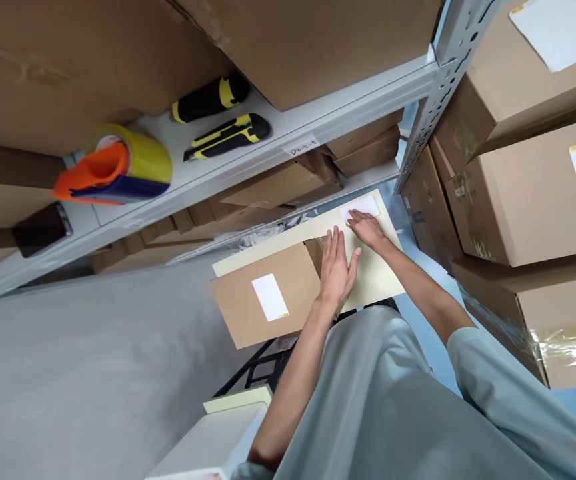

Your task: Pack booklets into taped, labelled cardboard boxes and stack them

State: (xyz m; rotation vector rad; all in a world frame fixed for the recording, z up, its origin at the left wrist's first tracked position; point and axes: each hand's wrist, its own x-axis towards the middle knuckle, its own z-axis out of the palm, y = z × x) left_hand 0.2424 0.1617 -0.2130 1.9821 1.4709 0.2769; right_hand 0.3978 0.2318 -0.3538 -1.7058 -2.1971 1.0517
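Observation:
A cardboard box point(233, 303) with a white label point(270, 297) on its face lies on a pale yellow board point(375, 273) in front of me. My left hand point(337, 270) rests flat against the box's right end, fingers stretched out and the thumb apart. On the board's far right part lie white label sheets point(369, 206) with a small orange mark. My right hand point(367, 228) is at their near edge, its fingers bent and the fingertips closed on a label; the exact grip is partly hidden.
Above the board runs a metal shelf point(313, 123) with two utility knives point(231, 137), a tape dispenser point(113, 167) and a dark phone-like object point(42, 230). Large cartons point(538, 200) are stacked at the right. A perforated rack post point(438, 87) stands between. A white cabinet point(213, 437) is at lower left.

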